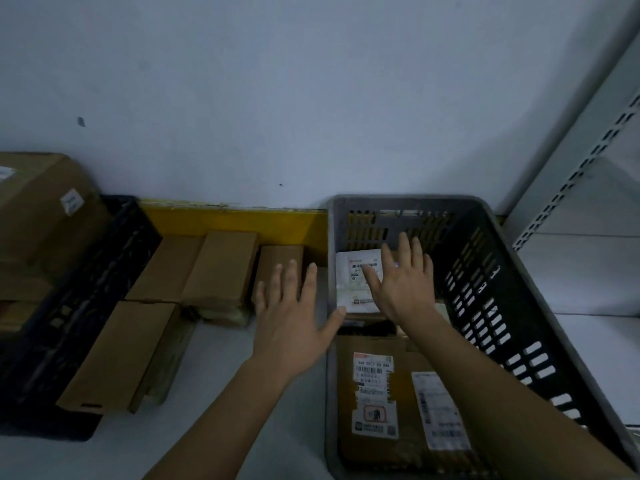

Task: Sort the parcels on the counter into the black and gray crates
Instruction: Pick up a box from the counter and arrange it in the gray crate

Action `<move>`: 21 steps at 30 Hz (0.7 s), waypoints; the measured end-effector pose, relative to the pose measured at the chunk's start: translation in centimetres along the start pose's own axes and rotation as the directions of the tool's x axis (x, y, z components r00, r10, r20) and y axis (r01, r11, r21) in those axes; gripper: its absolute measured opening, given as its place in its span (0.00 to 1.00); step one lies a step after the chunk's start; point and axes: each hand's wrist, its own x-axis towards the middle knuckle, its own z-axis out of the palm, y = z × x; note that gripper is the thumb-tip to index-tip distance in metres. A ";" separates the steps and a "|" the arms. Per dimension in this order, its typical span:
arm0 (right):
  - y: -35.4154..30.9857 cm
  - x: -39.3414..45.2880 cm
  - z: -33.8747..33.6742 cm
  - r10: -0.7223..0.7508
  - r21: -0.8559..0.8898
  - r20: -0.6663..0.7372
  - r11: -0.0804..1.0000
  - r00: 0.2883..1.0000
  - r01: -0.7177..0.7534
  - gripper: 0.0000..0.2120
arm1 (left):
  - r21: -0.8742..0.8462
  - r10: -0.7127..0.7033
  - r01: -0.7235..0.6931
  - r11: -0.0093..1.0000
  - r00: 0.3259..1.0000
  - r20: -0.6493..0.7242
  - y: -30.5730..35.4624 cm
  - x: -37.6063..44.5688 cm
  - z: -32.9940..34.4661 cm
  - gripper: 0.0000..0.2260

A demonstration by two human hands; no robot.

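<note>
The gray crate (512, 282) stands at the right with labelled parcels inside. My right hand (405, 278) is spread open inside it, over a white-labelled parcel (356, 282). A larger brown parcel (377, 403) with two labels lies in the crate's near half. My left hand (294, 306) is open, fingers apart, just left of the crate wall over a small brown box (280, 258) on the counter. Several plain cardboard boxes (194, 268) lie between the crates. The black crate (86, 299) stands at the left, holding a large cardboard box (41, 209).
A long cardboard box (117, 355) leans against the black crate's right side. A yellow strip (235, 220) runs along the wall behind the boxes. A perforated metal shelf upright (581, 168) rises at the far right.
</note>
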 end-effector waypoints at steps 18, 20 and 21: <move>-24.7 -10.3 0.1 -0.063 0.057 0.100 0.997 0.993 0.057 0.41 | 0.065 -0.271 0.264 0.962 0.954 0.130 -27.4 -8.7 -0.3 0.44; -26.6 -11.7 1.9 -0.070 0.059 0.143 0.996 0.987 0.062 0.41 | 0.056 -0.302 0.297 0.953 0.936 0.183 -29.4 -9.4 0.3 0.46; -27.4 -12.2 2.7 -0.072 0.060 0.163 0.996 0.984 0.063 0.41 | 0.052 -0.312 0.308 0.950 0.927 0.208 -30.1 -9.5 0.7 0.46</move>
